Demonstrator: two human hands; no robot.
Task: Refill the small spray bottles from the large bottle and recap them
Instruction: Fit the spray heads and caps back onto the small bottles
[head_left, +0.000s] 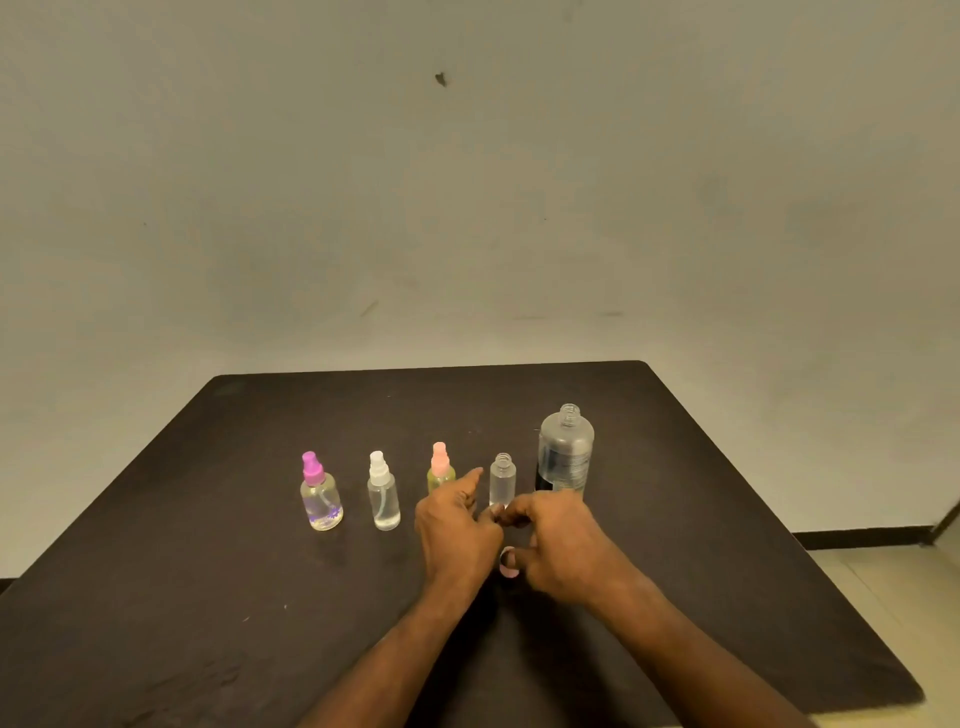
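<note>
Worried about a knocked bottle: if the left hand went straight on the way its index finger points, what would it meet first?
Probably the uncapped small bottle: the left hand points up-right toward its neck, past the pink-capped bottle. Depth is unclear.

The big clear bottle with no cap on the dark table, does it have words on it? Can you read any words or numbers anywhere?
Large clear plastic bottle: a band of pale printed lines across its middle, too small and blurred to read.
Four small clear spray bottles, from the purple-capped one to the uncapped one: no words or numbers show.
Dark table and wall: none.
</note>
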